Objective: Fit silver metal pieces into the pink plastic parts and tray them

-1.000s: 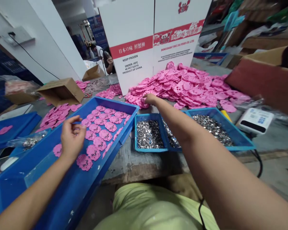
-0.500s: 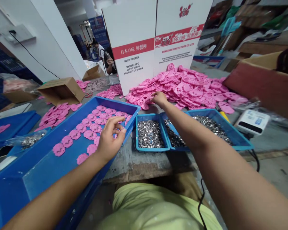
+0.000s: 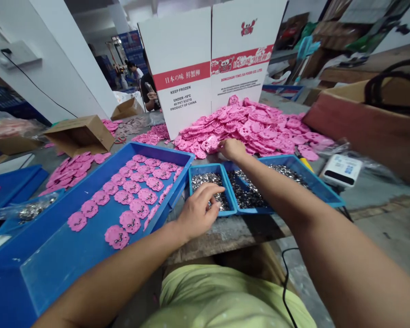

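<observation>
My left hand [image 3: 198, 210] reaches into a small blue tray [image 3: 193, 169] of little silver metal parts [image 3: 208, 180], fingertips on the parts; whether it grips one I cannot tell. My right hand [image 3: 233, 148] rests fingers-down on the near edge of a big heap of pink flat pieces [image 3: 256, 127], touching one. A large blue tray [image 3: 71, 255] at the left holds rows of pink pieces [image 3: 130, 198] with metal parts on them.
A second blue tray [image 3: 310, 182] of silver parts lies under my right forearm. A white carton [image 3: 208, 64] stands behind the heap. A brown box [image 3: 362, 127], a white device [image 3: 341, 169], an open cardboard box [image 3: 78, 132] and loose pink pieces [image 3: 71, 166] surround them. Another person stands far back.
My left hand moved right, from over the large tray of pink pieces into the small tray of silver parts. My right hand shifted slightly right along the pink heap's edge.
</observation>
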`<state>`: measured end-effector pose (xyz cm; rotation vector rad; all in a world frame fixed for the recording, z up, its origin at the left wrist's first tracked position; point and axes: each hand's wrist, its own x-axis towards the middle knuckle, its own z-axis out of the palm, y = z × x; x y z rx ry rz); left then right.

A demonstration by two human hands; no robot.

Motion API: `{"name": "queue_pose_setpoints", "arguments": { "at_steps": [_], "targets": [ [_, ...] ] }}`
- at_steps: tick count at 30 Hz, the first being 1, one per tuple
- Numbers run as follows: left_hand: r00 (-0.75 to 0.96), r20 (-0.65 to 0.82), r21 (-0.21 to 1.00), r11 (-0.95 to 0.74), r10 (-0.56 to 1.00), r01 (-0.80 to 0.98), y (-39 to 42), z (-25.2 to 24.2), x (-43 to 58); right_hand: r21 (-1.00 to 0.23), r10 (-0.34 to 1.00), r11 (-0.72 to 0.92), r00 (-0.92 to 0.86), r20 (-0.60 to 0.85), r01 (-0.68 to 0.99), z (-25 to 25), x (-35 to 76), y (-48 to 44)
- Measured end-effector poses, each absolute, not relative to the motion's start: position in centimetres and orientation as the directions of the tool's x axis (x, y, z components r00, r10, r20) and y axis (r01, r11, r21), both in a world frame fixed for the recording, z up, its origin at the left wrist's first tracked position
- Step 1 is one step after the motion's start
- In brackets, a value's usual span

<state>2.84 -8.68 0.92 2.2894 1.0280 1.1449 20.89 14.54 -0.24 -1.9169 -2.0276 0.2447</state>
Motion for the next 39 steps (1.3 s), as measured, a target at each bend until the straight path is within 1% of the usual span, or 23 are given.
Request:
{"name": "queue_pose_setpoints", "arguments": {
  "at_steps": [5,9,12,15,17,19,20,21,23,25,26,27,29,30,31,32,33,34,35,36,37,38,39],
  "targets": [
    [0.303,0.519,0.629,-0.597,0.799,0.498,-6.9,-0.1,1.5,-0.345,0.994,0.064,-0.031,0.1,0.937,-0.6,21.1,14.7],
    [0.295,0.532,0.635,-0.605,0.793,0.48,-6.1,-0.1,1.4,-0.377,0.996,0.069,-0.04,0.085,0.923,-0.4,21.2,15.0],
    [0.295,0.54,0.631,-0.611,0.789,0.478,-5.9,-0.3,1.5,-0.411,0.993,0.076,-0.031,0.114,0.909,0.2,21.5,15.1],
    [0.266,0.526,0.656,-0.585,0.807,0.477,-5.7,-0.7,1.4,-0.432,0.983,0.065,0.017,0.182,0.9,1.3,21.9,14.8],
    [0.213,0.519,0.695,-0.554,0.828,0.458,-5.4,-1.1,1.2,-0.482,0.958,0.071,0.075,0.276,0.873,2.4,22.1,14.1],
    [0.138,0.522,0.737,-0.527,0.842,0.422,-4.9,-1.5,1.1,-0.59,0.928,0.137,0.105,0.357,0.795,3.6,22.4,12.8],
    [0.094,0.519,0.76,-0.509,0.85,0.405,-4.7,-1.6,1.0,-0.663,0.932,0.19,0.079,0.354,0.724,4.2,22.4,11.9],
    [0.047,0.506,0.785,-0.482,0.861,0.389,-4.6,-1.7,1.0,-0.736,0.948,0.241,0.009,0.318,0.633,4.7,22.4,10.8],
    [-0.028,0.436,0.856,-0.405,0.9,0.323,-4.4,-1.4,1.1,-0.853,0.948,0.283,-0.264,0.178,0.439,5.6,22.1,8.6],
    [-0.006,0.259,0.951,-0.254,0.966,0.178,-4.5,-0.7,1.2,-0.917,0.85,0.256,-0.523,0.064,0.305,5.9,21.5,6.6],
    [0.044,0.144,0.985,-0.147,0.989,0.095,-4.7,-0.2,1.2,-0.935,0.807,0.239,-0.59,0.04,0.263,5.8,21.1,5.8],
    [0.098,0.035,0.999,-0.037,0.995,0.019,-4.9,0.3,1.2,-0.949,0.792,0.218,-0.609,0.036,0.227,5.6,20.7,5.2],
    [0.124,-0.104,0.989,0.115,0.987,-0.089,-5.4,1.1,1.0,-0.963,0.842,0.183,-0.537,0.051,0.196,4.6,20.0,4.5],
    [0.082,-0.126,0.982,0.136,0.989,-0.129,-5.5,1.5,1.0,-0.953,0.873,0.188,-0.484,0.052,0.238,3.9,19.6,4.3],
    [0.019,-0.125,0.979,0.126,0.992,-0.16,-5.6,1.8,0.9,-0.917,0.888,0.22,-0.458,0.046,0.334,3.2,19.2,4.1],
    [-0.038,-0.117,0.978,0.108,0.992,-0.177,-5.7,2.0,0.8,-0.839,0.882,0.283,-0.47,0.037,0.465,2.4,18.8,3.8],
    [-0.076,-0.112,0.979,0.097,0.991,-0.181,-5.7,2.1,0.8,-0.711,0.849,0.38,-0.528,0.014,0.592,1.7,18.4,3.4],
    [-0.095,-0.112,0.98,0.094,0.989,-0.177,-5.7,2.3,0.9,-0.549,0.797,0.496,-0.603,-0.02,0.673,1.1,18.0,3.0],
    [-0.098,-0.116,0.981,0.098,0.988,-0.169,-5.7,2.4,1.0,-0.391,0.74,0.601,-0.67,-0.059,0.697,0.5,17.6,2.4],
    [-0.092,-0.123,0.981,0.107,0.988,-0.162,-5.8,2.4,1.1,-0.267,0.692,0.675,-0.716,-0.094,0.688,0.1,17.3,1.9],
    [-0.083,-0.131,0.981,0.117,0.988,-0.157,-5.8,2.5,1.2,-0.182,0.663,0.718,-0.739,-0.118,0.672,-0.2,17.0,1.3],
    [-0.079,-0.139,0.98,0.126,0.987,-0.154,-5.9,2.6,1.4,-0.133,0.65,0.737,-0.749,-0.13,0.663,-0.5,16.8,0.9],
    [-0.082,-0.144,0.98,0.13,0.986,-0.152,-5.9,2.7,1.5,-0.112,0.647,0.742,-0.75,-0.134,0.66,-0.6,16.7,0.6]
  ]
}}
